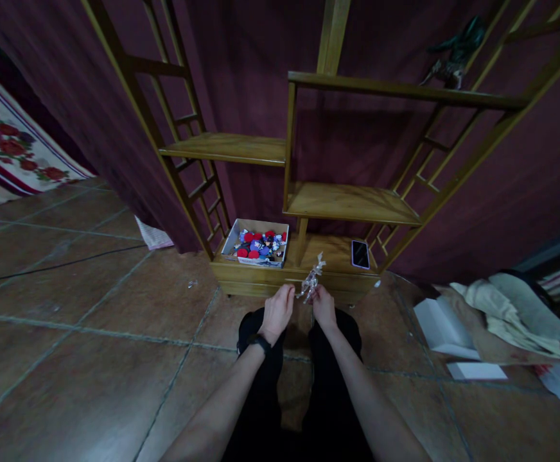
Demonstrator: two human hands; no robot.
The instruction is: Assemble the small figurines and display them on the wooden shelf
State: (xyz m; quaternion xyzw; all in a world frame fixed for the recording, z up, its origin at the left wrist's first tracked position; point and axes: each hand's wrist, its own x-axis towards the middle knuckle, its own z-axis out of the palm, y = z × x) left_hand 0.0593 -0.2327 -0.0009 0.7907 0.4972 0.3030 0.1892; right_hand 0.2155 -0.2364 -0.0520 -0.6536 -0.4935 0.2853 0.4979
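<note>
- The right hand (pixel 325 308) is nearly closed, its fingertips pinched on the lower right side of a small clear, shiny thing (pixel 311 281), either crumpled plastic or something wrapped in it.
- The left hand (pixel 279 313) is curled in, thumb and fingertips drawn together at the thing's left end; whether they grip its edge is too small to make out.
- The clear thing is up off the floor, between the hands and just beyond the knees (pixel 252 321), probably held there to be in easy sight and reach of both hands.
- Ahead and to the left, a low box (pixel 261 261) sits on the bottom board of the wooden shelf (pixel 232 149); its walls seem to serve to keep the many small toys (pixel 259 246) from scattering.
- A phone (pixel 359 255) lies flat at the board's right end, apart from the box, likely to keep it steady.
- High on the right, a dark statue (pixel 459 50) stands on an upper board, presumably for show.
</note>
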